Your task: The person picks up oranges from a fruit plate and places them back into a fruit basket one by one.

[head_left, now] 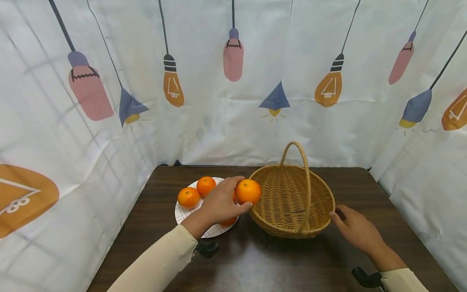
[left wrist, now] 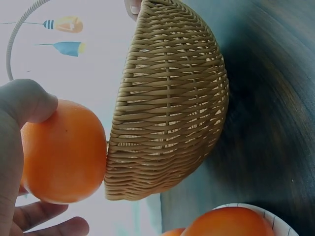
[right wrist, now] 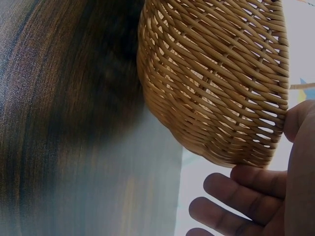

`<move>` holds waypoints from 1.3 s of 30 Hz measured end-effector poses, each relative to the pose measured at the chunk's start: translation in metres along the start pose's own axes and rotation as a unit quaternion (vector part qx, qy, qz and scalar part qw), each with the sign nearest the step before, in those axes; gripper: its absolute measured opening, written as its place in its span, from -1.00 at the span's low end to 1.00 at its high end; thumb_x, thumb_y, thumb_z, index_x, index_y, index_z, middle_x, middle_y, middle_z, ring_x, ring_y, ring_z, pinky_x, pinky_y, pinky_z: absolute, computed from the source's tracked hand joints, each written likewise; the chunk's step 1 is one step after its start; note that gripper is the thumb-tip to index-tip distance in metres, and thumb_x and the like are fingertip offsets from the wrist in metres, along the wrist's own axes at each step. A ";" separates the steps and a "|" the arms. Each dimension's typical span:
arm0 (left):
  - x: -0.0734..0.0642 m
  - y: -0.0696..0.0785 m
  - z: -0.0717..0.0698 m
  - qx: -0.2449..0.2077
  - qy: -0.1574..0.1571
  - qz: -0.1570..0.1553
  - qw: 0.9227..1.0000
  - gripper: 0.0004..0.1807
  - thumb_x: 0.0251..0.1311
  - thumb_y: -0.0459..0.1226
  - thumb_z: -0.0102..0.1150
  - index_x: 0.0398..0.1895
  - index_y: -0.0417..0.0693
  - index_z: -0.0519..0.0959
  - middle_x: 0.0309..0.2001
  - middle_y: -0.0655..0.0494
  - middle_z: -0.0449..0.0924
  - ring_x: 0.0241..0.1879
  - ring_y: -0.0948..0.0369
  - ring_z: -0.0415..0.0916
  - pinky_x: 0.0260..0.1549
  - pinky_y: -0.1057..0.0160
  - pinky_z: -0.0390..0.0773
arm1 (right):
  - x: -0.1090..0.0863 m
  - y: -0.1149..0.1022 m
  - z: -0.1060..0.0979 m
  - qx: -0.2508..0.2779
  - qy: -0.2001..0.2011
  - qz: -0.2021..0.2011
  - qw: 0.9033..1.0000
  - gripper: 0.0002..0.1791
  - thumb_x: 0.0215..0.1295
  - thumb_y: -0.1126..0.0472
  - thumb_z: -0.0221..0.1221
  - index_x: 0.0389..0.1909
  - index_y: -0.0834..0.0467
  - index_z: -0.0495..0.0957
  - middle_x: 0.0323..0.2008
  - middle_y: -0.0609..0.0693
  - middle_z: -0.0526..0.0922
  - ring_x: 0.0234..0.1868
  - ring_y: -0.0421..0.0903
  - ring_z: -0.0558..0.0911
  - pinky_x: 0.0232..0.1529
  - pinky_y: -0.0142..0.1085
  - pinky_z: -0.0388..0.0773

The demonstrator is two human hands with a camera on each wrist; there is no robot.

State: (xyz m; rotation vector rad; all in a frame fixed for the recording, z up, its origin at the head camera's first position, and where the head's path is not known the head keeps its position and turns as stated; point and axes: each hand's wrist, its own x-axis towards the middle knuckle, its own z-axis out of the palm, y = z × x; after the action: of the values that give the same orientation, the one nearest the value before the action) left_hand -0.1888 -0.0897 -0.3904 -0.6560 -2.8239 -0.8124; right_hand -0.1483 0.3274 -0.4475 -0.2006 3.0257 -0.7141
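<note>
Clamping an orange [head_left: 248, 192] between thumb and fingers of left hand [head_left: 220, 202], raised beside the left rim of the wicker basket [head_left: 281, 194], likely high to clear its edge; cannot tell whether touching it. Pinching opposite rim with right hand [head_left: 357, 229], probably to steady the basket, leaving the arched handle [head_left: 309, 194] free. Note more oranges [head_left: 188, 197] on plate [head_left: 216, 232] to the left, partly hidden by left hand, presumably grouped there against rolling.
</note>
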 end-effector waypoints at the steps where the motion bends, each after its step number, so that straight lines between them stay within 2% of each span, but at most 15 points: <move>1: 0.001 0.001 0.001 -0.002 0.000 0.000 1.000 -0.11 0.10 0.20 0.35 0.46 0.04 0.36 0.29 0.08 0.47 -0.03 0.17 0.50 -0.07 0.13 0.56 | 0.000 0.000 0.000 0.000 0.000 0.000 1.000 -0.20 0.58 -0.26 -0.11 0.36 0.41 0.36 0.18 0.41 0.56 0.05 0.33 0.63 -0.15 0.22 0.58; 5: 0.003 0.003 0.003 -0.002 -0.001 0.000 1.000 -0.11 0.09 0.21 0.34 0.46 0.07 0.36 0.29 0.09 0.46 -0.06 0.17 0.50 -0.10 0.14 0.55 | 0.000 0.000 0.000 -0.001 0.001 -0.001 1.000 -0.20 0.58 -0.27 -0.11 0.36 0.41 0.36 0.17 0.40 0.57 0.05 0.33 0.63 -0.15 0.22 0.58; 13: 0.007 0.007 0.007 -0.006 -0.006 0.000 1.000 -0.12 0.09 0.21 0.35 0.45 0.06 0.37 0.30 0.08 0.45 0.12 0.10 0.52 0.01 0.06 0.57 | 0.000 0.000 0.001 0.004 0.013 -0.010 1.000 -0.26 0.58 -0.23 -0.07 0.32 0.38 0.41 0.11 0.35 0.62 -0.06 0.22 0.69 -0.22 0.15 0.62; 23: 0.006 0.007 0.010 0.004 -0.018 -0.003 1.000 -0.09 0.12 0.27 0.33 0.47 0.07 0.35 0.34 0.07 0.45 0.20 0.07 0.49 0.10 -0.02 0.54 | -0.002 -0.001 0.000 0.006 0.001 -0.001 1.000 -0.20 0.57 -0.28 -0.10 0.35 0.40 0.38 0.13 0.38 0.59 -0.02 0.27 0.67 -0.19 0.18 0.61; 27: 0.005 0.003 0.012 0.006 -0.018 0.002 1.000 -0.11 0.13 0.26 0.33 0.46 0.04 0.37 0.23 0.12 0.49 -0.09 0.18 0.53 -0.16 0.12 0.59 | -0.001 0.001 0.001 0.001 0.005 -0.005 1.000 -0.22 0.58 -0.26 -0.09 0.33 0.40 0.40 0.14 0.39 0.58 0.02 0.30 0.65 -0.16 0.21 0.59; 29: 0.005 0.001 0.012 0.007 -0.018 0.004 1.000 -0.12 0.13 0.26 0.33 0.45 0.04 0.38 0.22 0.13 0.50 -0.13 0.20 0.51 -0.20 0.15 0.57 | -0.001 0.002 0.001 0.000 0.011 -0.008 1.000 -0.25 0.58 -0.24 -0.08 0.32 0.39 0.42 0.13 0.38 0.60 -0.01 0.28 0.66 -0.17 0.20 0.59; 31: 0.004 -0.001 0.013 0.007 -0.019 0.002 1.000 -0.13 0.14 0.26 0.32 0.44 0.04 0.39 0.23 0.13 0.50 -0.04 0.17 0.52 -0.12 0.12 0.59 | -0.001 0.003 0.001 0.000 0.014 -0.011 1.000 -0.28 0.59 -0.21 -0.07 0.30 0.38 0.44 0.12 0.37 0.61 -0.03 0.26 0.67 -0.18 0.20 0.60; 35: 0.000 -0.006 0.013 0.010 -0.017 0.000 1.000 -0.14 0.15 0.26 0.31 0.44 0.05 0.40 0.35 0.10 0.45 0.29 0.05 0.43 0.22 -0.03 0.47 | -0.001 0.003 0.000 0.000 0.006 -0.006 1.000 -0.26 0.59 -0.22 -0.08 0.30 0.41 0.43 0.14 0.40 0.58 0.01 0.31 0.64 -0.16 0.22 0.58; 39: -0.004 -0.011 0.012 0.013 -0.017 -0.005 1.000 -0.16 0.16 0.24 0.31 0.43 0.04 0.41 0.34 0.09 0.46 0.31 0.04 0.42 0.25 -0.03 0.44 | -0.001 0.004 0.000 0.003 -0.003 0.002 1.000 -0.22 0.59 -0.25 -0.11 0.33 0.42 0.39 0.17 0.43 0.55 0.04 0.35 0.63 -0.14 0.24 0.57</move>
State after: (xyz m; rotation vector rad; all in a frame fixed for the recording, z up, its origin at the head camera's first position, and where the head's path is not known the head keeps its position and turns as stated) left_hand -0.1903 -0.0929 -0.4068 -0.6594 -2.8652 -0.7713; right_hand -0.1479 0.3307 -0.4496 -0.1950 3.0161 -0.7202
